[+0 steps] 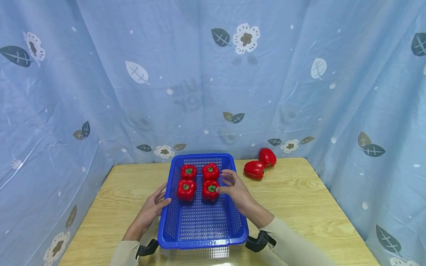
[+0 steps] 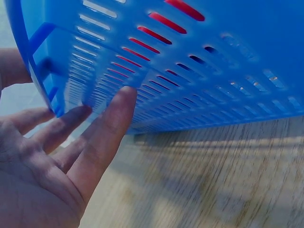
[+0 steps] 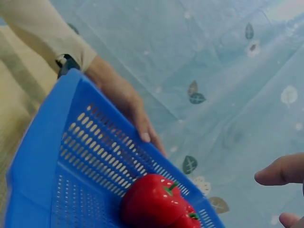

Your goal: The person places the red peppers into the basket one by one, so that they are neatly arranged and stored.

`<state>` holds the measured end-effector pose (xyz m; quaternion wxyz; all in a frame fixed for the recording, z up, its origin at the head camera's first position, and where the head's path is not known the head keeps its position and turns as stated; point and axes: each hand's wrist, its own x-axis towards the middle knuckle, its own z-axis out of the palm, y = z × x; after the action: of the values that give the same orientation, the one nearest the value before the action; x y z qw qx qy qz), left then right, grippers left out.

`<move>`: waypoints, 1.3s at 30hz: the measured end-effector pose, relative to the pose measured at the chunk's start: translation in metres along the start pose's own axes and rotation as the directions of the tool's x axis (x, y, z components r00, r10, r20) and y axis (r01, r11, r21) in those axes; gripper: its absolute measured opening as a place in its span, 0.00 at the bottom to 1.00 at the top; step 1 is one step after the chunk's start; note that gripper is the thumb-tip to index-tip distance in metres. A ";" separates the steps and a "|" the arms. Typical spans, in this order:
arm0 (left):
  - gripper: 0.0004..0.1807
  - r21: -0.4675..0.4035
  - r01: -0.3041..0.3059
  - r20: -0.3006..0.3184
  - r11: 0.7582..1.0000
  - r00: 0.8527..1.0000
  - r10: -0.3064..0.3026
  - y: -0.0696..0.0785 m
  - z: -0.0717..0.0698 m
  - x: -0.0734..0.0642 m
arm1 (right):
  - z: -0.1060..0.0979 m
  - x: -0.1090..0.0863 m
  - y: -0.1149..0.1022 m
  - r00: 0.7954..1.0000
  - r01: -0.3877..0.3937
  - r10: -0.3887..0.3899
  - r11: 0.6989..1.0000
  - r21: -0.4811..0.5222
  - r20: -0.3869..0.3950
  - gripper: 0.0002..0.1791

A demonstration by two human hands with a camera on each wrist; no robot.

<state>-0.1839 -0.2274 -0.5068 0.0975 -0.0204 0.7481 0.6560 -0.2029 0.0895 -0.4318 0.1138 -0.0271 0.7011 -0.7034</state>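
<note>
A blue plastic basket (image 1: 203, 229) with slotted walls holds several red bell peppers, stems up, in its far half. One bell pepper (image 1: 186, 190) is on the left and another bell pepper (image 1: 210, 191) on the right, each with one behind it. My left hand (image 1: 151, 210) grips the basket's left rim, thumb over the edge; in the left wrist view its fingers (image 2: 107, 128) lie along the outer wall. Over the right rim is my right hand (image 1: 237, 194), fingers parted and holding nothing, its thumb beside the near right pepper. The right wrist view shows its thumb (image 3: 280, 170) apart from the basket.
Two more red bell peppers, a nearer one (image 1: 254, 170) and a farther one (image 1: 267, 157), lie on the wooden table (image 1: 299, 207) right of the basket. A blue flowered curtain (image 1: 199, 74) encloses the table's back and sides.
</note>
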 end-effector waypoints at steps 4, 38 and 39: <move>0.40 0.004 0.001 -0.002 1.000 1.000 -0.001 0.002 0.000 0.000 | -0.005 -0.007 -0.004 1.000 0.024 -0.023 1.000 0.020 -0.003 0.35; 0.39 -0.020 -0.009 0.017 1.000 1.000 0.010 -0.002 -0.001 0.000 | -0.094 -0.020 -0.019 0.971 0.181 -0.179 0.984 -0.005 -0.156 0.32; 0.39 -0.024 -0.009 0.018 1.000 1.000 0.010 -0.002 -0.001 0.000 | -0.097 -0.019 -0.019 0.970 0.179 -0.178 0.984 -0.008 -0.166 0.32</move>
<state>-0.1840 -0.2283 -0.5088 0.1009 -0.0121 0.7395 0.6654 -0.2056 0.1879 -0.4122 -0.0088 -0.0309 0.7004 -0.7130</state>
